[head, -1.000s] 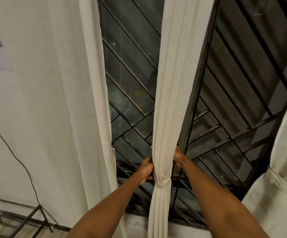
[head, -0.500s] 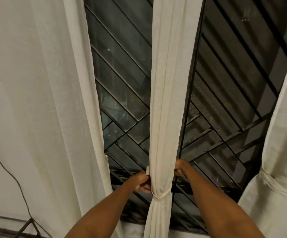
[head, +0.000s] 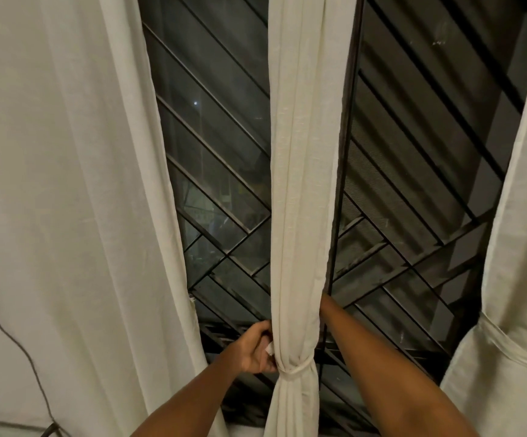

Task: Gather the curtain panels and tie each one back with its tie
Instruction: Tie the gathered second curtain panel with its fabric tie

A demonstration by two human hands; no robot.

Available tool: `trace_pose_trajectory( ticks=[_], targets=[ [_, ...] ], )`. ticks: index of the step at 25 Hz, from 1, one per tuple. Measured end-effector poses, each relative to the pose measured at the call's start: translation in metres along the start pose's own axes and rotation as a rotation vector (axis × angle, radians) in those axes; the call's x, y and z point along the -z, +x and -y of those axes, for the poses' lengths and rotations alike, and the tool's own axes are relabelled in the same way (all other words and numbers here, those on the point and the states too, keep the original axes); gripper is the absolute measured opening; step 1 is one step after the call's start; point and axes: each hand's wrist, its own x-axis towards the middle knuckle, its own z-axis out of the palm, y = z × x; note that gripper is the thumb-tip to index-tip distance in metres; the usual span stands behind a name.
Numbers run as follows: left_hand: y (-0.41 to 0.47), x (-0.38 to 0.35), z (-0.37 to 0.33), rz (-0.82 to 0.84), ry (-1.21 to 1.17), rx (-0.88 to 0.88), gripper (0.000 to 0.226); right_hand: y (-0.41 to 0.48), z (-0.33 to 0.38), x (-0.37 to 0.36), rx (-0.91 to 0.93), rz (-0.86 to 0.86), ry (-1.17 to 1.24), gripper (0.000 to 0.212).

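The cream middle curtain panel (head: pixel 303 184) hangs gathered in front of the window, cinched by a thin cream tie (head: pixel 293 369) low down. My left hand (head: pixel 254 350) is at the panel's left edge just above the tie, fingers curled, pinching a small white end of the tie. My right forearm (head: pixel 382 373) reaches up to the panel's right edge; that hand is hidden behind the fabric. The right panel (head: pixel 520 247) is bunched with its own tie (head: pixel 504 343) around it. The left panel (head: pixel 104 216) hangs loose.
A dark metal window grille (head: pixel 413 184) with diagonal bars stands behind the curtains. A thin cable (head: pixel 19 345) runs down the pale wall at the lower left. A dark metal frame piece (head: pixel 51 430) shows at the bottom left edge.
My right hand, seen at the panel's right edge before, has slipped behind the fabric. My left hand stays at the tie. The view has swung left, cutting off the bottom-left rack.
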Motion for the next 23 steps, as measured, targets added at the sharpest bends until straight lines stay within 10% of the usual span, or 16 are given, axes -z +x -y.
trace_pose_trajectory(
  ticks=[7,14,23],
  targets=[
    [0.003,-0.009,-0.001,-0.266,0.386,-0.084,0.023,0.019,-0.031,-0.006,0.035,-0.003,0.027,0.021],
    [0.011,-0.016,0.015,-0.418,0.182,-0.302,0.026,-0.026,-0.004,-0.001,0.123,0.135,-0.089,0.012],
    [-0.001,-0.034,0.002,-0.409,0.064,-0.355,0.021,0.051,-0.048,0.013,0.273,-0.250,0.291,0.048]
  ],
)
